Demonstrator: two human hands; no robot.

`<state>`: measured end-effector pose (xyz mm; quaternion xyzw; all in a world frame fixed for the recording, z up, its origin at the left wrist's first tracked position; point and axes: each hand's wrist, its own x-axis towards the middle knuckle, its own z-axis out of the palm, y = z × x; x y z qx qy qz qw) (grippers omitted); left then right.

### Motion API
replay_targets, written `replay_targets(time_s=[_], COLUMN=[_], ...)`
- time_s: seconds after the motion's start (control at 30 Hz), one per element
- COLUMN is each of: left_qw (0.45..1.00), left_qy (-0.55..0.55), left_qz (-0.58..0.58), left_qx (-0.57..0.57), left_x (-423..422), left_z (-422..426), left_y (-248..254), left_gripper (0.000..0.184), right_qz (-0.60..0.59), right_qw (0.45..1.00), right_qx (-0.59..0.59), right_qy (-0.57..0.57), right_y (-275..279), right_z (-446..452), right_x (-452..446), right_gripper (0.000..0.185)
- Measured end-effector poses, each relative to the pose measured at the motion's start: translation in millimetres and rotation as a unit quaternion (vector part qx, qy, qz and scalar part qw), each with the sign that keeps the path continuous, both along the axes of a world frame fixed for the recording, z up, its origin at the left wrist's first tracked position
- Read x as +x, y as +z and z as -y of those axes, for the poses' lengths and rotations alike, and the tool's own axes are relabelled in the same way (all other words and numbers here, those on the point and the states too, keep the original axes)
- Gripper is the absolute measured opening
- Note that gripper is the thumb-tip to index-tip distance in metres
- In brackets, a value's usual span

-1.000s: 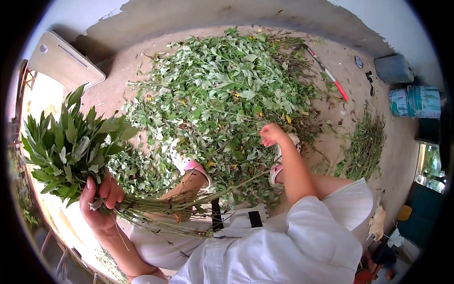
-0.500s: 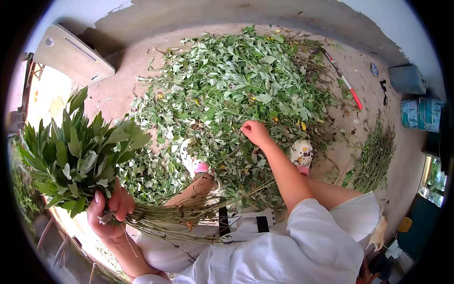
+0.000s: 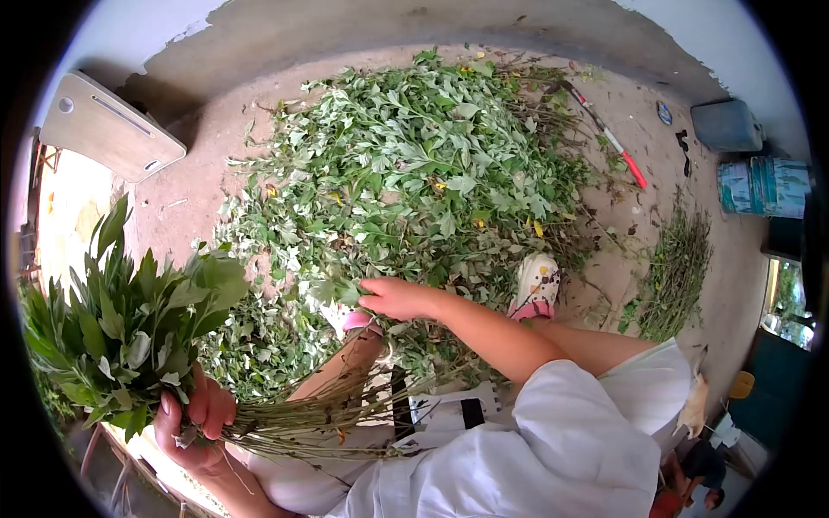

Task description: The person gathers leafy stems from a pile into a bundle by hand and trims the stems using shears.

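Observation:
My left hand [image 3: 197, 421] is wrapped round a thick bunch of leafy stems [image 3: 129, 324] at the lower left. Its broad green leaves fan out to the upper left, and the bare stem ends [image 3: 319, 419] trail right across my lap. Fingers pinched, my right hand [image 3: 399, 299] is above my left shoe, with a leafy sprig [image 3: 338, 292] at its fingertips. The sprig's stem is mostly hidden by the hand. Beyond both hands a large heap of cut leafy stems [image 3: 406, 160] spreads over the floor and around my feet.
White clogs [image 3: 537, 281] are on my feet amid the leaves. A red-and-white-handled tool [image 3: 613, 142] lies right of the heap, near a pile of thin stems [image 3: 678, 276]. A blue container [image 3: 727, 126] and a bucket [image 3: 764, 186] stand right; a board [image 3: 108, 129] leans left. Another person [image 3: 704, 470] is lower right.
My right hand has moved left and towards me from the heap, now with a leafy sprig at its fingers. My left hand with the bunch appears slightly lower, and the view has shifted a little.

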<state>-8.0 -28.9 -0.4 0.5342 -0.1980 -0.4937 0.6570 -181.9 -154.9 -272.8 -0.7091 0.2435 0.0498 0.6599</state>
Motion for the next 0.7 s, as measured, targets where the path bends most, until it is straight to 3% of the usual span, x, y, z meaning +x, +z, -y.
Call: replay_targets(time_s=[0.07,0.1,0.13,0.2,0.3,0.4,0.43,0.5,0.63,0.7], left_qw=[1.000,1.000,1.000,1.000,1.000,1.000,1.000,0.999,0.999,0.999], left_qy=[0.005,0.009,0.010,0.006,0.003,-0.007,0.016,0.039,0.032,0.033], left_qz=[-0.012,-0.024,-0.024,-0.017,-0.005,-0.007,-0.006,-0.005,-0.007,-0.010], left_qx=[0.004,0.009,0.008,0.005,0.008,0.002,0.016,0.031,0.028,0.027], left_x=[3.2,3.5,2.5,1.0,-2.2,-1.6,-2.3,-4.1,-5.0,-4.2], left_z=[-3.2,-4.8,-4.8,-2.5,2.1,1.5,1.8,3.5,6.6,6.2], left_y=[-0.5,-0.7,-0.6,0.3,1.4,-0.1,-0.4,-0.4,-0.1,0.2], left_gripper=[0.033,0.037,0.037,0.038,0.032,0.027,0.033,0.040,0.039,0.039], right_qz=[-0.026,-0.055,-0.133,-0.173,-0.383,-0.358,-0.358,-0.347,-0.096,-0.107], right_qw=[0.997,0.995,0.984,0.931,0.865,0.863,0.863,0.865,0.948,0.945], right_qx=[0.068,-0.043,-0.082,-0.308,-0.322,-0.356,-0.355,-0.352,-0.290,-0.271], right_qy=[0.002,-0.071,-0.085,-0.092,-0.026,-0.017,-0.016,0.086,-0.089,-0.152], right_y=[24.0,24.3,20.5,-46.6,-88.8,-117.2,-121.0,-123.1,-68.4,-72.5], right_z=[22.5,27.9,40.2,56.0,71.8,61.0,59.2,54.5,48.8,64.8], right_x=[-11.4,-19.4,-23.6,-43.4,-68.1,-85.0,-83.2,-73.8,-61.1,-73.1], right_gripper=[0.036,0.035,0.029,0.015,0.017,0.015,0.015,0.026,0.016,0.015])
